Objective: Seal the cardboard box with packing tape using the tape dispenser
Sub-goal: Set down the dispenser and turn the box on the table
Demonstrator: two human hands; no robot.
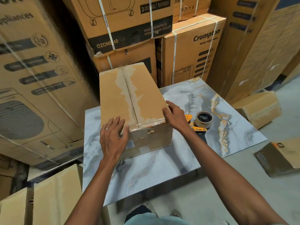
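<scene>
Lengthwise, the cardboard box [129, 101] points away; left hand [112, 135] lies flat, right hand [174, 116] cups its corner.

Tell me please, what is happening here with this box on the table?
A person is getting a cardboard box ready for taping on a marbled table. The left hand lies flat on the near end of the box top, and the right hand holds its near right corner, fingers bent over the edge. The tape dispenser lies on the table just right of the box, in neither hand. The centre seam shows torn old tape and is not yet sealed along its length.
</scene>
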